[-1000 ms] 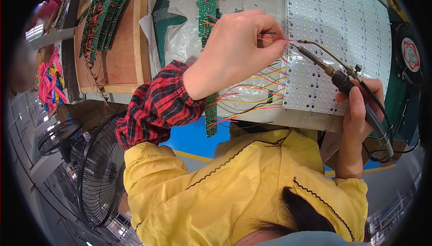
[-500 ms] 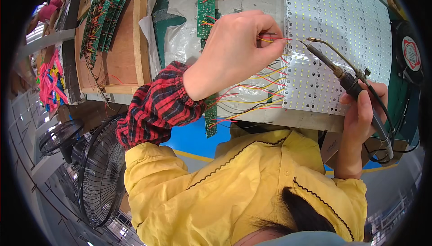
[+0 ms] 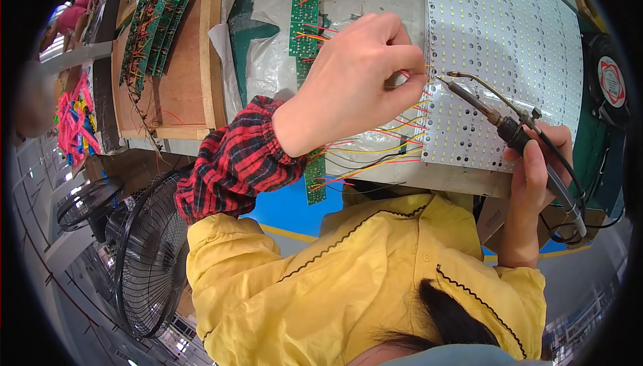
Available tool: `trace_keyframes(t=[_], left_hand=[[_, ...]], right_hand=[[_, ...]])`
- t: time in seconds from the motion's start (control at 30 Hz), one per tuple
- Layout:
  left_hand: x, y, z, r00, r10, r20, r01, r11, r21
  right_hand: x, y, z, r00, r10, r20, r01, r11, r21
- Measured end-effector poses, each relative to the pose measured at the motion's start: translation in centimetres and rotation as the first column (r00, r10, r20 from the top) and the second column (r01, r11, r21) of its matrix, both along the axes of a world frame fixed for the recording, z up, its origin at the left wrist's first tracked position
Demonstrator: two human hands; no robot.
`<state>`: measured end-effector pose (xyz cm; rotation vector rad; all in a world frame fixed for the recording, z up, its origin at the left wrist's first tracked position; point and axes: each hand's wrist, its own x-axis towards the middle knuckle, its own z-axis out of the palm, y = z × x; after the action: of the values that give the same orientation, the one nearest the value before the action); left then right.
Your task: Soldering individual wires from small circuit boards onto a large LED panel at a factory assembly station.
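My left hand (image 3: pixel 358 78) is pinched closed on a thin wire at the left edge of the white LED board (image 3: pixel 509 64). A bit of red wire (image 3: pixel 403 74) shows inside its curled fingers; the pinched end is mostly hidden. My right hand (image 3: pixel 544 165) grips a soldering iron (image 3: pixel 516 133), with a thin curved metal tube (image 3: pixel 492 79) fixed alongside. The iron's tip is over the board's edge, close to my left fingertips; contact cannot be made out. Red, yellow and black wires (image 3: pixel 375 155) run between the board and a long green circuit board (image 3: pixel 315 182), partly covered by my left hand.
A wooden tray (image 3: pixel 211 51) at the left holds several green circuit boards (image 3: pixel 157 28) with wires. A black reel (image 3: pixel 611 78) stands at the far right. Black fans (image 3: pixel 151 259) are at lower left, beside bright pink and blue pieces (image 3: pixel 77 121).
My left fingertips have come slightly nearer along the board's edge. The soldering iron's tip has moved left and nearer, following beside them. Both hands keep their hold.
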<state>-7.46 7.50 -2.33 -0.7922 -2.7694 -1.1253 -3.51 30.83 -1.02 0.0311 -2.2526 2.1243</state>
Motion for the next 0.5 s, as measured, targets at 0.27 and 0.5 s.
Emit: trace_keyframes(t=[0.27,0.5], left_hand=[[0.0,0.07,-0.01,1.0,-0.017,0.02,0.016,0.999,0.033],[-0.14,0.21,-0.11,1.0,-0.014,0.009,0.013,1.0,0.026]], right_hand=[[0.06,-0.14,0.08,1.0,-0.003,0.029,0.003,1.0,-0.011],[0.04,-0.26,0.05,0.999,0.008,0.04,-0.009,1.0,0.03]])
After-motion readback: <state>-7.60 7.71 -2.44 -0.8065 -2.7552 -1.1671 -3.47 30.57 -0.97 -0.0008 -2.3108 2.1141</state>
